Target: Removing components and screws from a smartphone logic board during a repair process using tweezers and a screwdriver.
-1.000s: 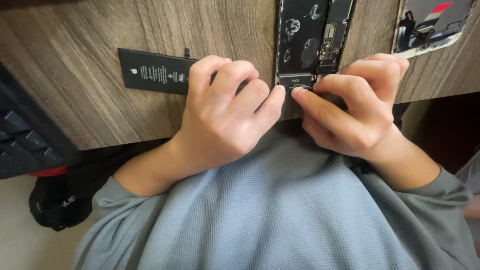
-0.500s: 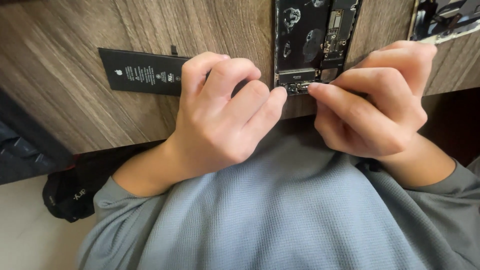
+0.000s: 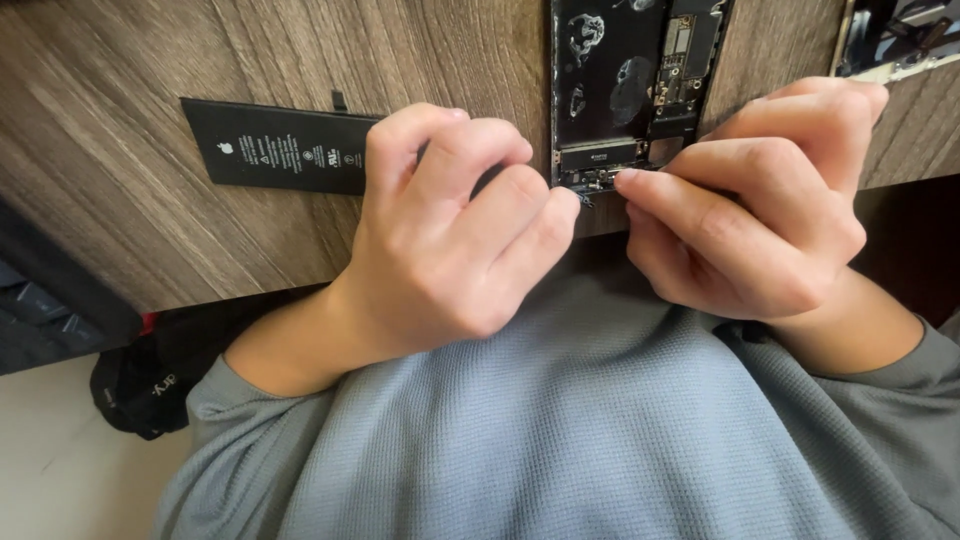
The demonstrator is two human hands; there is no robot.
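The wooden table (image 3: 250, 240) runs across the top of the view, its near edge just above the person's grey sleeves, and everything in hand sits close to that edge. The opened phone body (image 3: 625, 95) lies flat on the wood with its bare boards and dark inner floor facing up, its bottom end nearest the person. Just beside it to the left lies a flat black battery (image 3: 280, 145), out of the phone and partly covered by the left hand (image 3: 450, 240). That hand is curled, its knuckles braced against the phone's lower left corner; it steadies rather than grips. The right hand (image 3: 745, 210) pinches narrowly at the bottom edge of the phone, thumb and forefinger tip meeting over the small connector area (image 3: 600, 178); whether a tiny part or tool sits in that pinch cannot be told, since the fingers hide it. Work this fine goes best with both wrists resting on the table edge, the phone held from sliding, and only light, straight pressure at the fingertips, so no small clip or flex bends.
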